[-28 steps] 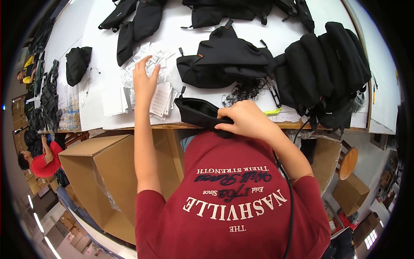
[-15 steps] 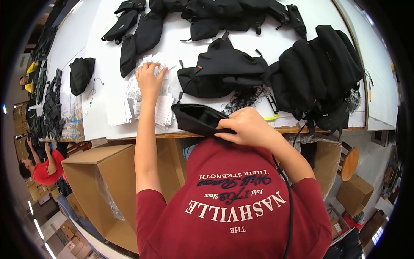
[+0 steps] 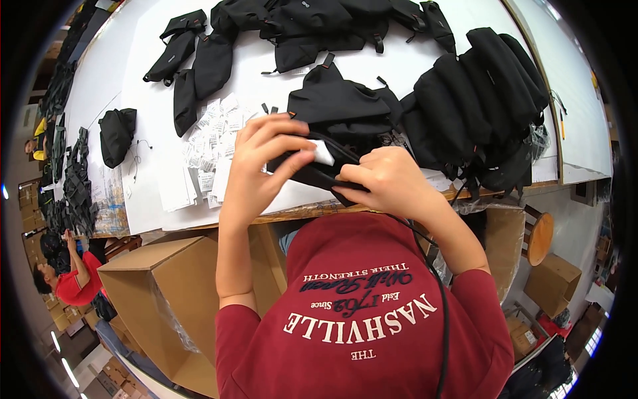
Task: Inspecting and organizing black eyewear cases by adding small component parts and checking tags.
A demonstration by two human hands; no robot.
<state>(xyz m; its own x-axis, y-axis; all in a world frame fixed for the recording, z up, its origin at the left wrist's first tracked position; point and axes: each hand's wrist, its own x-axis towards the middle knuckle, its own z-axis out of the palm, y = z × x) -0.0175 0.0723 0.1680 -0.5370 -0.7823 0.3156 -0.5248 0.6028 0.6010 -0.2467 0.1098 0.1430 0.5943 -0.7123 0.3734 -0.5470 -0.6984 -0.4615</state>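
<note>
At the table edge (image 3: 292,214), my left hand (image 3: 262,159) pinches a white slip (image 3: 323,153), right hand (image 3: 389,176) clamps black pouch (image 3: 312,176); if it sags, slip could snag.

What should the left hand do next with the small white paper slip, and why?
Probably ease the small white paper slip deeper into the black fabric pouch: the left hand pinches it at the pouch's open mouth, and the right hand grips the pouch's near edge.
</note>
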